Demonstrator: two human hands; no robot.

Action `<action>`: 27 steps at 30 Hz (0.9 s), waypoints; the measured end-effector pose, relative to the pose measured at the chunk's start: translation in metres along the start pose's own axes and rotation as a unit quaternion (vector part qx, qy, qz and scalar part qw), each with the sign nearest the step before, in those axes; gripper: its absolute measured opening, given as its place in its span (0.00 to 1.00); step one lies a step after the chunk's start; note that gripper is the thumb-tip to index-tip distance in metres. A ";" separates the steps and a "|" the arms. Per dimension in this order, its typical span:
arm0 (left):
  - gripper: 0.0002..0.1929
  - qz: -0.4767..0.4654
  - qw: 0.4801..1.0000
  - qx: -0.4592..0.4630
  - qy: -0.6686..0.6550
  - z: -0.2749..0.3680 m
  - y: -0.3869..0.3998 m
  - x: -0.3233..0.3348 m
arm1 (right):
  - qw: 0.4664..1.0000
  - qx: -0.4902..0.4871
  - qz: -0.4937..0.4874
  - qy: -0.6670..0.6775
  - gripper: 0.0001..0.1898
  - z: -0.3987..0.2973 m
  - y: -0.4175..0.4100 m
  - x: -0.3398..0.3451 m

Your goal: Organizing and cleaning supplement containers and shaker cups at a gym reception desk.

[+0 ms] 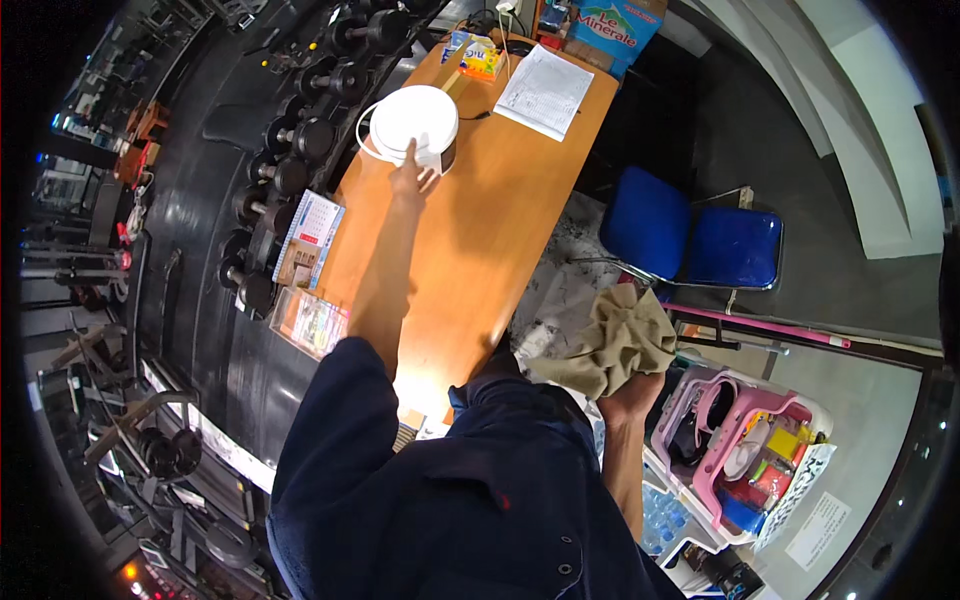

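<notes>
My left hand [411,178] reaches to the front of a white round-topped appliance [414,116] on the wooden table [465,247]. One digit lies on the lid, the others bend around the front projection, gripping it. A white loop handle shows at the appliance's left side, and a dark panel is partly visible at its front. Off the table's right side, my right hand [634,397] clasps a crumpled olive-tan cloth [630,334], which hangs over its fingers and hides most of them.
Papers [544,91] and a yellow packet [480,58] lie at the far end. A desk calendar [309,240] and a clear display case [307,322] line the left edge. Dumbbells [311,139] are racked beyond. At right are a blue folding chair [649,217] and pink baskets [712,450].
</notes>
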State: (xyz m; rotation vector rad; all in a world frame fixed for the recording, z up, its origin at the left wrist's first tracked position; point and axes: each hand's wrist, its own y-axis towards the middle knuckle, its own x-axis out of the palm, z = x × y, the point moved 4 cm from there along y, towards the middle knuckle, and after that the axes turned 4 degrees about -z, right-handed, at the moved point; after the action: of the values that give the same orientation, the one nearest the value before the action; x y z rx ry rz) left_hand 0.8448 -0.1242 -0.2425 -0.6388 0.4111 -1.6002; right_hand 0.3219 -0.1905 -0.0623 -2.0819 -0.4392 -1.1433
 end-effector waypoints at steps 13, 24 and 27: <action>0.13 -0.103 0.990 0.060 -0.078 -0.048 -0.082 -0.047 | 0.986 0.119 -0.073 -0.090 0.32 0.017 0.038 0.034; 0.20 -0.101 0.992 -0.037 0.061 -0.173 -0.317 -0.139 | 0.759 0.076 -0.319 -0.563 0.33 0.077 0.130 0.027; 0.23 -0.014 0.997 -0.024 0.073 -0.191 -0.341 -0.160 | 0.478 -0.089 -0.503 -0.715 0.36 0.109 0.096 0.079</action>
State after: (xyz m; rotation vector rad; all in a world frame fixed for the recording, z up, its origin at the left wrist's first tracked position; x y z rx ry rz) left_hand 0.4663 0.0602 -0.2115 -0.5685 0.5511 -1.6744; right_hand 0.4865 -0.1817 -0.0757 -2.4305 -2.6301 0.6411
